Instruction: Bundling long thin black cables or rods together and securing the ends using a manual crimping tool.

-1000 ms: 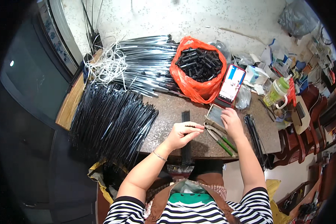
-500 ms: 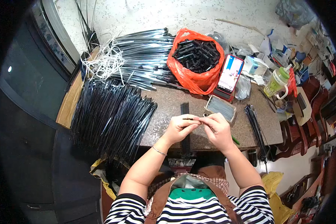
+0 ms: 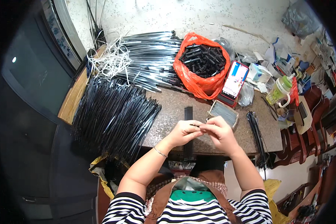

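My left hand (image 3: pixel 185 133) is closed, with a small dark piece (image 3: pixel 194 125) showing between its fingers. Against its fingertips, my right hand (image 3: pixel 222 134) is closed in a pinch; whatever it holds is too small or hidden to name. Beneath my left hand, a neat row of thin black rods (image 3: pixel 188 114) lies on the table and reaches its front edge. Just beyond my right hand stands a small open box (image 3: pixel 224 112) filled with thin grey pieces.
At left lies a large pile of black rods (image 3: pixel 115 115), below shiny rods (image 3: pixel 153 50) and tangled white string (image 3: pixel 110 61). Behind my hands are a red bag (image 3: pixel 201 87) of short black pieces and a phone (image 3: pixel 234 80). Rightward are a rod bundle (image 3: pixel 255 130) and green bottle (image 3: pixel 280 89).
The whole view has shifted slightly. My hands stay together at the fingertips, and my right hand's fingers have turned a little over the left's.
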`<state>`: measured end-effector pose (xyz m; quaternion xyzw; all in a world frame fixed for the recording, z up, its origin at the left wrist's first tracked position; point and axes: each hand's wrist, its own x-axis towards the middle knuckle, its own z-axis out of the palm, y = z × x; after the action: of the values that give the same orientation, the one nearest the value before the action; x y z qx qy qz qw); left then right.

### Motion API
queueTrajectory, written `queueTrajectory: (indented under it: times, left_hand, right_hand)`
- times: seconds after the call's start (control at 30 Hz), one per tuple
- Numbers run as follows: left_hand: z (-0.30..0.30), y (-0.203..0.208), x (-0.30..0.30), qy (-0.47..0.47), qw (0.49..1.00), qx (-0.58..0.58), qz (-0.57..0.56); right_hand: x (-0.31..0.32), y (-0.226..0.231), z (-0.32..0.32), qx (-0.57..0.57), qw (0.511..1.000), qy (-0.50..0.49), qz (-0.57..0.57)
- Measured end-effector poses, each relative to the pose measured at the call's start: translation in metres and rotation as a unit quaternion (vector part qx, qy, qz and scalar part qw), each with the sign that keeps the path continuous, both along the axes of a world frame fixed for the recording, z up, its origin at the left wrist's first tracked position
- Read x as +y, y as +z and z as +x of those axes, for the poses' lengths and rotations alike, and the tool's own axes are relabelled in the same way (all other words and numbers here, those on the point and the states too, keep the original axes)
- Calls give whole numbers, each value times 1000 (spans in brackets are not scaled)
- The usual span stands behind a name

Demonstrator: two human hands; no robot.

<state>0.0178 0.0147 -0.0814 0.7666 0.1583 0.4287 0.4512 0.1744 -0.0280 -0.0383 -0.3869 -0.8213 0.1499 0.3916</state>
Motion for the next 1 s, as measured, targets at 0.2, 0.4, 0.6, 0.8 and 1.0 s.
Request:
queueTrajectory:
  times: [0.2, 0.4, 0.6, 0.8, 1.0]
  left_hand:
    - [-11, -5, -9, -51, 997, -13, -50]
    - [-16, -5, -12, -35, 998, 52, 0]
    - [-13, -4, -12, -33, 998, 49, 11]
    - [-15, -25, -16, -112, 945, -173, -255]
    - [0, -21, -29, -95, 965, 228, 86]
  right_hand:
    - [-9, 1, -9, 108, 986, 13, -125]
    - [-12, -2, -22, -29, 999, -25, -4]
    - [-8, -1, -29, 105, 985, -24, -135]
    - [-5, 2, -17, -30, 998, 53, -18]
    - [42, -49, -6, -104, 982, 151, -52]
